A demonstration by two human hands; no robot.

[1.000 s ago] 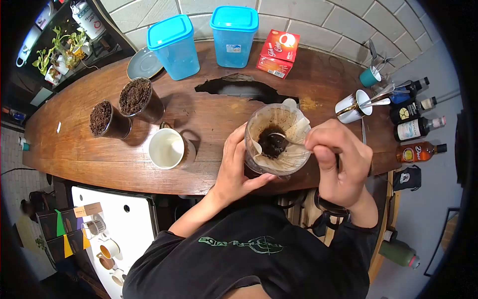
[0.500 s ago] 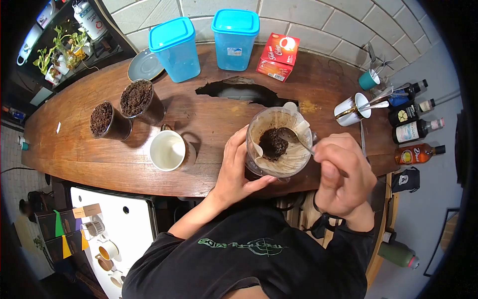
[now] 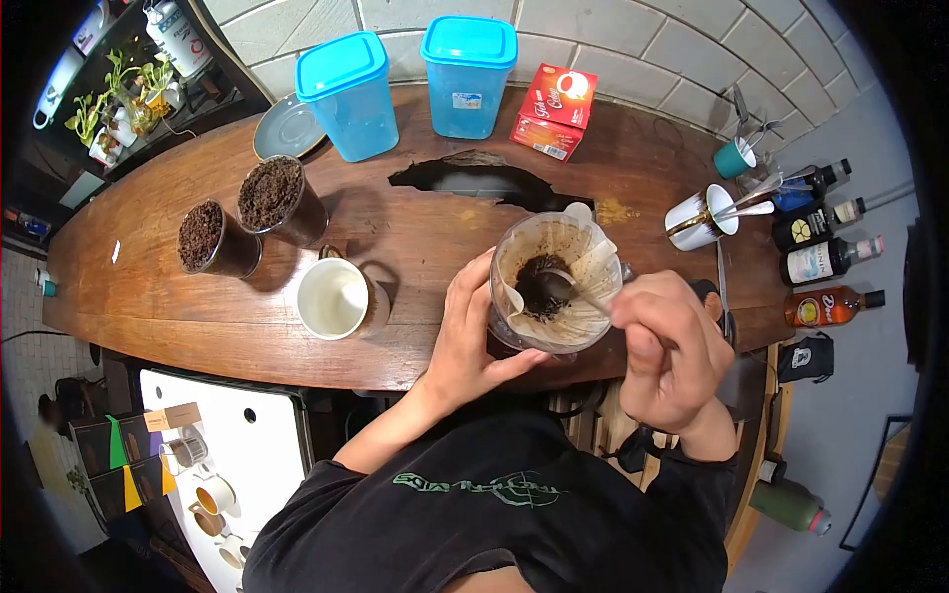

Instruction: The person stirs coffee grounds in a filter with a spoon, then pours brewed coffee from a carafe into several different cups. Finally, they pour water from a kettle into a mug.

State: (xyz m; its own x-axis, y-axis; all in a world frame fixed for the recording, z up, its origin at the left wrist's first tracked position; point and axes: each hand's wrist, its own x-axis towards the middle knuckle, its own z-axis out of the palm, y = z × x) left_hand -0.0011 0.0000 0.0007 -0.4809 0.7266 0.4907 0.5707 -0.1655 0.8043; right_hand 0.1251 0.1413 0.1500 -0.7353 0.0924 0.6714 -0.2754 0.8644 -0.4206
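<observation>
Right up close, there's the black shirt (image 3: pixel 445 494) with its green print, and out over the wooden counter (image 3: pixel 227 346) reach both hands. The left hand (image 3: pixel 470 316) is curved round the near left side of a clear dripper (image 3: pixel 498 262), fingers along its wall, thumb stretched across the near side. And the right hand (image 3: pixel 675 346), over on the other side, has thumb and fingers pinched together on the handle of a spoon (image 3: pixel 590 297), its bowl down in the dark grounds (image 3: pixel 538 285) at the bottom of a pale, stained paper filter (image 3: pixel 583 324). That dripper sits near the counter's front edge, right of the middle. Off to the left, well apart from it, stands a white-lined mug (image 3: pixel 331 299), handle pointing away. Further out, two glasses (image 3: pixel 301 215) heaped with dark, crumbly stuff stand side by side, while across on the right a white cup (image 3: pixel 689 221) holds spoons, with a row of bottles (image 3: pixel 819 306) beyond. Past the dripper, a ragged-edged dark opening (image 3: pixel 484 179) runs through the wood. And at the back, a grey plate (image 3: pixel 281 128), two blue-lidded containers (image 3: pixel 465 97) and a red box (image 3: pixel 554 106) line up before the tiled wall (image 3: pixel 583 30).
</observation>
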